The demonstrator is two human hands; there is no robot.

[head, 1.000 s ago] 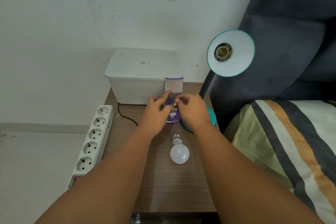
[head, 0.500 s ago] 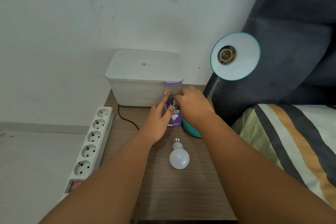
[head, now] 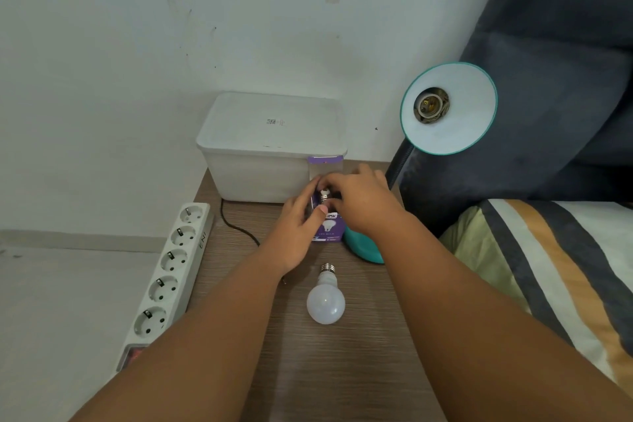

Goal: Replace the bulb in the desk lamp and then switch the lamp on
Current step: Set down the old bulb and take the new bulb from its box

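Note:
A purple bulb box (head: pixel 329 228) stands upright on the wooden table (head: pixel 342 370), its top flap open. My left hand (head: pixel 297 233) grips the box's left side. My right hand (head: pixel 359 204) pinches the metal screw base of a new bulb (head: pixel 324 196) that pokes out of the box's top. A white bulb (head: pixel 325 301) lies loose on the table nearer to me. The teal desk lamp's shade (head: pixel 452 127) faces me at the right with a bare socket (head: pixel 430 106); its teal base (head: pixel 364 247) is partly hidden by my right hand.
A white lidded plastic bin (head: pixel 270 147) stands against the wall behind the box. A white power strip (head: pixel 168 274) lies along the table's left edge, with a dark cable (head: pixel 236 226) running behind my left hand. A striped bed cover (head: pixel 548 284) lies to the right.
My right hand has shifted over the box top and now pinches the new bulb's screw base, which stands a little higher out of the box. The camera has drifted slightly.

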